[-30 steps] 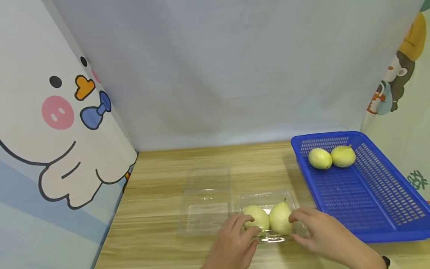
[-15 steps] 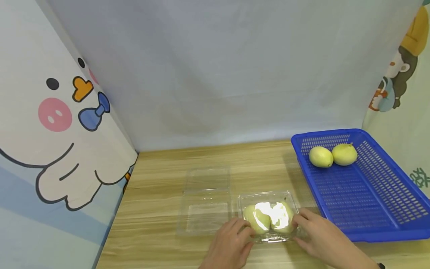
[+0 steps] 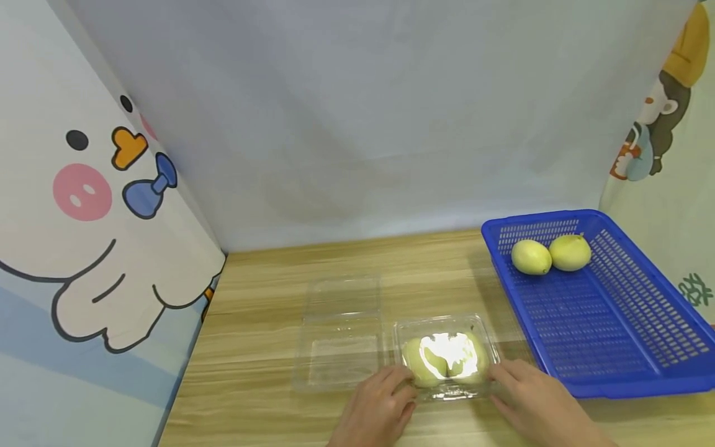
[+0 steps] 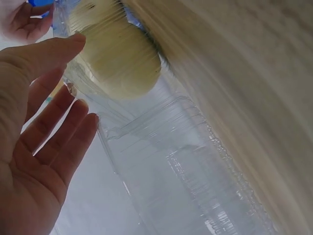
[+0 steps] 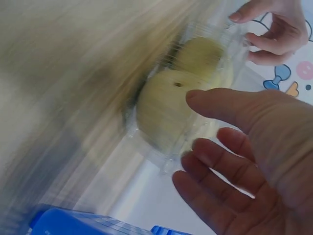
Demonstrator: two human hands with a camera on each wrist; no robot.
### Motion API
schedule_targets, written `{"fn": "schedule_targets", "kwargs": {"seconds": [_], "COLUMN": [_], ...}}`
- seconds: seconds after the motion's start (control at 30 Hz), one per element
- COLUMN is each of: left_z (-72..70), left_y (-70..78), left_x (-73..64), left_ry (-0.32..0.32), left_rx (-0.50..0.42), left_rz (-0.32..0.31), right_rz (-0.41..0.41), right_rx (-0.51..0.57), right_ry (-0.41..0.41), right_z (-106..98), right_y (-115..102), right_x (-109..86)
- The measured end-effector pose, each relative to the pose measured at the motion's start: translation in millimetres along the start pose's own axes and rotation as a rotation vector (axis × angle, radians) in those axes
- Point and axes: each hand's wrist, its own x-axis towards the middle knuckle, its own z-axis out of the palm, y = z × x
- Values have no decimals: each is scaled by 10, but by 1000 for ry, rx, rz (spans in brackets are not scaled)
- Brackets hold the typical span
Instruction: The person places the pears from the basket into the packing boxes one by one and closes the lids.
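A clear plastic clamshell box point(image 3: 447, 323) stands near the table's front, its lid down over two pale yellow-green pears point(image 3: 420, 363). Glare on the lid covers part of the fruit. My left hand point(image 3: 381, 403) pinches the box's front left corner, thumb point(image 4: 73, 44) low on the near side and fingers point(image 4: 73, 105) at the lid edge. At the front right corner, my right hand point(image 3: 536, 397) pinches the rim likewise; its thumb point(image 5: 215, 100) overlaps the front wall in the right wrist view. One pear point(image 5: 164, 110) shows through the plastic there.
Left of the box lies a second clear clamshell point(image 3: 342, 357), opened flat, with nothing in it. A blue plastic basket point(image 3: 592, 335) stands on the right, holding two more pears point(image 3: 530, 257) at its back. A grey cloth point(image 3: 357, 124) hangs behind the wooden table point(image 3: 251, 347).
The lid has come down over the two pears. Both hands have drawn slightly lower and now grip the front corners. The basket and the other clamshell stay put.
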Motion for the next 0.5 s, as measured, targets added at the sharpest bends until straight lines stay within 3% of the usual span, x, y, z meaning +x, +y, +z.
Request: {"fn": "schedule_targets", "kwargs": {"seconds": [0.2,0.5], "left_z": [24,35], "left_y": [-18,-24], "left_x": [-10,1], "left_ry": [34,67], "left_rx": [37,45], "left_rz": [25,16], "right_rz": [-139,-215], "right_rx": [-87,-98], "right_ry": [112,213], "right_z": [116,158], "right_y": [14,41], "right_x": [5,28]}}
